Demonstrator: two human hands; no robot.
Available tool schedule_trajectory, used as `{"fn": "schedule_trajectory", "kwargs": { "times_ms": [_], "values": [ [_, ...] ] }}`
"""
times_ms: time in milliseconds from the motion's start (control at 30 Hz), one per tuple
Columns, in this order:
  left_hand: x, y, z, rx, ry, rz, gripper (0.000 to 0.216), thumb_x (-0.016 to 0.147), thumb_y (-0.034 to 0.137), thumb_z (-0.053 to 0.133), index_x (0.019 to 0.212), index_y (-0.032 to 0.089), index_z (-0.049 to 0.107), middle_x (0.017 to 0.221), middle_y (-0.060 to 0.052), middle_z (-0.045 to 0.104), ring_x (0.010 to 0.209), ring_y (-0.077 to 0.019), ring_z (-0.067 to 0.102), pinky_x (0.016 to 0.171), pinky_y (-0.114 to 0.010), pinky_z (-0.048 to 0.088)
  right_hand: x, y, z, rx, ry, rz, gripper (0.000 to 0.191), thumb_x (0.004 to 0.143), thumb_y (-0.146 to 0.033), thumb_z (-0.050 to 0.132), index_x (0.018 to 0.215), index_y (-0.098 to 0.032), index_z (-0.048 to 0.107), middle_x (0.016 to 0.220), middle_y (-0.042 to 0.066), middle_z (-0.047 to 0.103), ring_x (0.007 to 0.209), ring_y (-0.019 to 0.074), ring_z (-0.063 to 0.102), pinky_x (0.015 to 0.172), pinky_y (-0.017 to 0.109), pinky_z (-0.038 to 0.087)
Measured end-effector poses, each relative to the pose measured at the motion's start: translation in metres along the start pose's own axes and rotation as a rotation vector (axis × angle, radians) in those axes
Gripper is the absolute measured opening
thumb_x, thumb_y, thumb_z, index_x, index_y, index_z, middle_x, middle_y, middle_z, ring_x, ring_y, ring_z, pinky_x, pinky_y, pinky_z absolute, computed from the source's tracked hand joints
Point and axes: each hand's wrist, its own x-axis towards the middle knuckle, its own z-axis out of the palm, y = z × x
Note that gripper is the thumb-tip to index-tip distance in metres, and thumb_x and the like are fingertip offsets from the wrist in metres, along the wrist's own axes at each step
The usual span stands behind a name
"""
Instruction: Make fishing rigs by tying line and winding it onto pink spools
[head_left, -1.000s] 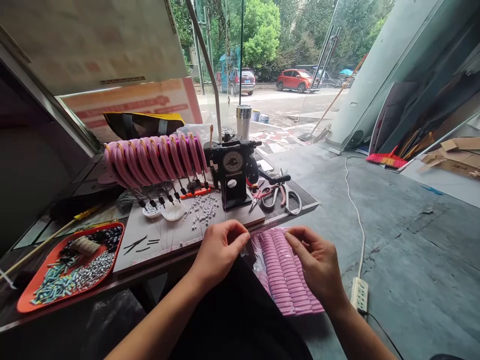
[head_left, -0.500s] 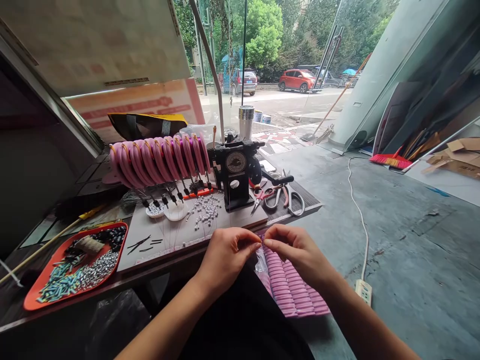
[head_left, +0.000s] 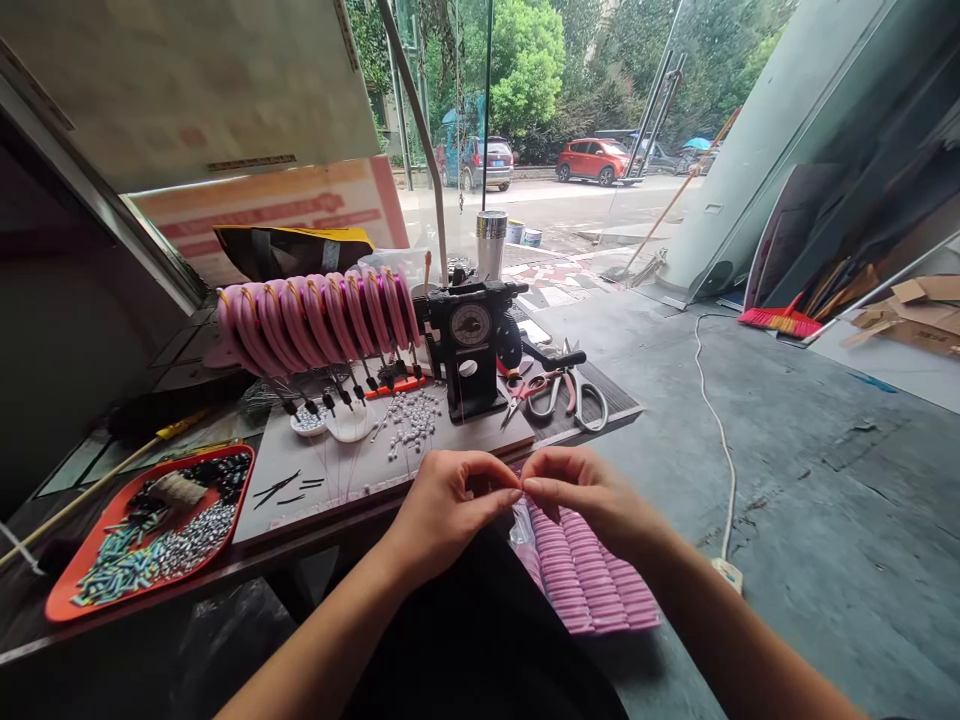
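Note:
My left hand [head_left: 450, 505] and my right hand [head_left: 589, 490] meet fingertip to fingertip in front of the table edge. Both are closed in a pinch, and what lies between the fingertips is too small to make out. Below my right hand are rows of pink coiled pieces [head_left: 592, 575], with clear plastic beside them. Behind my hands stands a black hand-cranked winder [head_left: 471, 345] with a dial. To its left hangs a row of pink line spools [head_left: 322, 320], with black pieces dangling on thin lines. Small white beads [head_left: 416, 420] are scattered on the board [head_left: 330, 510].
At the left is an orange tray [head_left: 64, 600] of small tubes and beads. Scissors [head_left: 589, 400] and pliers lie right of the winder. A silver tumbler [head_left: 491, 245] stands behind it. On the floor at the right runs a white power cord [head_left: 716, 420].
My hands stay pinched together, with only slight shifts of the fingers and wrists. The right forearm has moved a little, now covering more of the power strip. The view shifts very slightly.

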Motion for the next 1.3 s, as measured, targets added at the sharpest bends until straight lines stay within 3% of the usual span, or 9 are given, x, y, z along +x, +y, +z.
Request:
{"fn": "schedule_trajectory", "kwargs": {
  "times_ms": [133, 300, 633, 733, 867, 1067, 1233, 1300],
  "values": [
    [-0.002, -0.004, 0.004, -0.100, 0.085, 0.019, 0.009, 0.073, 0.022, 0.066, 0.068, 0.015, 0.069, 0.065, -0.004, 0.070, 0.062, -0.0167, 0.062, 0.059, -0.025, 0.047, 0.000, 0.016, 0.008, 0.308, 0.000, 0.142, 0.023, 0.066, -0.031, 0.072, 0.063, -0.014, 0.057, 0.049, -0.006, 0.046, 0.043, 0.0045, 0.038, 0.046, 0.018, 0.029],
    [-0.004, -0.010, 0.011, -0.180, 0.130, 0.035, 0.010, 0.072, 0.023, 0.067, 0.068, 0.014, 0.069, 0.068, -0.005, 0.069, 0.065, -0.0169, 0.062, 0.062, -0.026, 0.047, 0.000, 0.020, 0.013, 0.483, 0.010, 0.266, 0.024, 0.060, -0.026, 0.076, 0.063, -0.013, 0.055, 0.052, -0.005, 0.050, 0.042, 0.0030, 0.040, 0.043, 0.015, 0.028],
    [-0.004, -0.011, 0.016, -0.238, 0.160, 0.014, 0.013, 0.078, 0.027, 0.062, 0.071, 0.016, 0.062, 0.067, 0.001, 0.062, 0.065, -0.0124, 0.055, 0.064, -0.023, 0.043, -0.008, 0.024, 0.022, 0.661, 0.039, 0.217, 0.018, 0.067, -0.027, 0.072, 0.070, -0.014, 0.059, 0.054, -0.004, 0.051, 0.045, 0.0036, 0.038, 0.044, 0.016, 0.029],
    [-0.004, -0.012, 0.017, -0.273, 0.162, -0.013, 0.014, 0.077, 0.028, 0.063, 0.070, 0.016, 0.062, 0.065, 0.002, 0.060, 0.064, -0.0117, 0.054, 0.063, -0.022, 0.042, -0.009, 0.026, 0.029, 0.543, 0.145, 0.122, 0.021, 0.061, -0.025, 0.076, 0.070, -0.015, 0.060, 0.051, -0.006, 0.047, 0.043, 0.0035, 0.037, 0.044, 0.016, 0.029],
    [-0.004, -0.011, 0.014, -0.392, 0.112, -0.052, 0.014, 0.075, 0.028, 0.064, 0.070, 0.015, 0.061, 0.063, 0.003, 0.059, 0.060, -0.0102, 0.051, 0.060, -0.021, 0.041, -0.008, 0.027, 0.033, 0.391, 0.277, -0.030, 0.021, 0.063, -0.029, 0.075, 0.069, -0.016, 0.059, 0.058, -0.006, 0.049, 0.045, 0.0037, 0.038, 0.046, 0.018, 0.030],
    [-0.002, -0.003, 0.006, -0.529, 0.015, -0.147, 0.015, 0.073, 0.026, 0.065, 0.066, 0.014, 0.061, 0.060, 0.003, 0.056, 0.056, -0.0081, 0.048, 0.056, -0.019, 0.039, -0.008, 0.026, 0.034, 0.133, 0.309, -0.160, 0.019, 0.076, -0.032, 0.065, 0.074, -0.017, 0.053, 0.061, -0.005, 0.046, 0.053, 0.0071, 0.040, 0.052, 0.020, 0.033],
    [0.000, -0.001, 0.007, -0.530, 0.068, -0.127, 0.013, 0.072, 0.026, 0.065, 0.066, 0.015, 0.061, 0.062, 0.003, 0.056, 0.059, -0.0091, 0.048, 0.059, -0.020, 0.040, -0.008, 0.027, 0.039, -0.373, 0.532, -0.500, 0.005, 0.082, -0.022, 0.056, 0.083, -0.021, 0.051, 0.073, -0.001, 0.052, 0.064, 0.0123, 0.049, 0.062, 0.025, 0.041],
    [0.001, -0.002, 0.009, -0.515, 0.092, -0.129, 0.014, 0.072, 0.027, 0.066, 0.067, 0.015, 0.062, 0.063, 0.002, 0.056, 0.061, -0.0092, 0.048, 0.061, -0.020, 0.039, -0.009, 0.028, 0.040, -0.607, 0.587, -0.654, 0.009, 0.081, -0.015, 0.055, 0.086, -0.022, 0.052, 0.077, 0.001, 0.055, 0.066, 0.0137, 0.050, 0.065, 0.028, 0.042]
  ]
}}
